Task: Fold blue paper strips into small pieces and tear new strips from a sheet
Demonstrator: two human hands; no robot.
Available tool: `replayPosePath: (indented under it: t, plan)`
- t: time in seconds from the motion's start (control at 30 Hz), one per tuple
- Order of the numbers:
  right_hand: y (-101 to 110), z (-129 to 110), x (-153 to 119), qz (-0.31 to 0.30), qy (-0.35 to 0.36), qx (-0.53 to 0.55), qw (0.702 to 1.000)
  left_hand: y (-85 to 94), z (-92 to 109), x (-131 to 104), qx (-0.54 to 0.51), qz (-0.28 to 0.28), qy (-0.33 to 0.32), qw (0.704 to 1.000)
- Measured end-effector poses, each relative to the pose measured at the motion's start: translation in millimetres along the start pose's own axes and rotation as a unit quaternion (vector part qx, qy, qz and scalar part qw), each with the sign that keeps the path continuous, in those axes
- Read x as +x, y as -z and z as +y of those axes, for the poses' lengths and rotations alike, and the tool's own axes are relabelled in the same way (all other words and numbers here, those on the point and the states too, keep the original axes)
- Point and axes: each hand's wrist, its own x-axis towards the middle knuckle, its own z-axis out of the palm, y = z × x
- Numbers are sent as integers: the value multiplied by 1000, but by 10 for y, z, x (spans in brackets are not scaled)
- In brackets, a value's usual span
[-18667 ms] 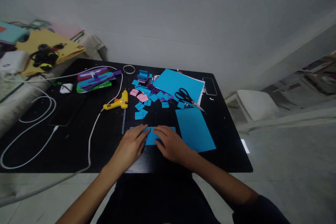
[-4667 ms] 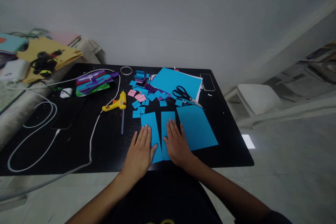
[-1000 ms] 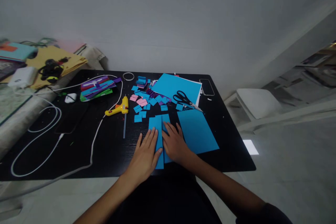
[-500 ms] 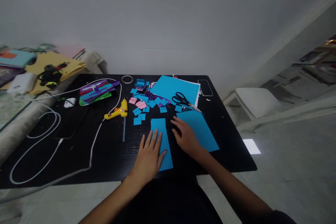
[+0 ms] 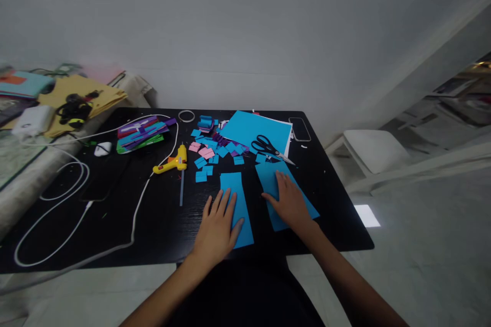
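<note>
My left hand (image 5: 215, 227) lies flat with spread fingers on a narrow blue paper strip (image 5: 242, 222) near the table's front edge. To its right, my right hand (image 5: 289, 202) rests on a wider blue sheet (image 5: 271, 213), fingers extended and thumb out to the left. Just beyond this sheet, black-handled scissors (image 5: 269, 148) lie over a large blue sheet (image 5: 249, 126) with white paper under it. Small folded blue pieces (image 5: 200, 176), along with pink ones (image 5: 206, 153) and purple ones, are scattered beyond my left hand.
On the black table (image 5: 161, 225) are a yellow glue gun (image 5: 174, 162), a bundle of coloured strips (image 5: 141, 135), a white cable (image 5: 134, 214) and a dark phone (image 5: 102, 181). Papers and folders crowd the far left. A white stool (image 5: 368, 148) stands at right.
My right hand has moved right, from the wider sheet's left edge onto the sheet. That sheet has shifted slightly left. My left hand has stayed in place.
</note>
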Motion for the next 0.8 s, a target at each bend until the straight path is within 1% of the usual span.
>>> replayPosePath:
  t: [0.1,0.2,0.3,0.37,0.4,0.47,0.53,0.6,0.67,0.7,0.73,0.77,0.8]
  plan:
    - [113,-70,-8,4,-5,24,1000,9,7,9,1,-2,2,1000]
    - [251,-100,-20,17,-33,102,994,14,12,17,-4,-2,6,1000]
    - [421,-98,8,52,-48,225,972,16,8,16,-12,-5,5,1000]
    - [554,-93,51,81,-58,310,945,16,4,12,-18,-3,6,1000]
    - [629,-94,74,90,-73,356,927,16,4,10,-21,-2,6,1000]
    - [790,-107,116,80,-115,456,879,16,8,8,-30,-1,9,1000]
    - [943,-141,144,40,-146,552,820,19,15,8,-44,-6,11,999]
    - [1042,-198,161,-24,-157,639,753,30,12,6,-70,-8,14,997]
    - [1044,-267,169,-77,-187,694,691,55,-9,-6,-116,4,24,993]
    - [1005,-304,170,-95,-208,709,667,74,-27,-16,-150,15,32,988]
    - [943,-340,168,-107,-230,715,651,98,-47,-28,-193,24,41,980]
    - [863,-377,163,-113,-243,718,643,127,-66,-38,-245,31,55,967]
    - [773,-412,153,-116,-252,715,642,161,-81,-45,-306,34,76,949]
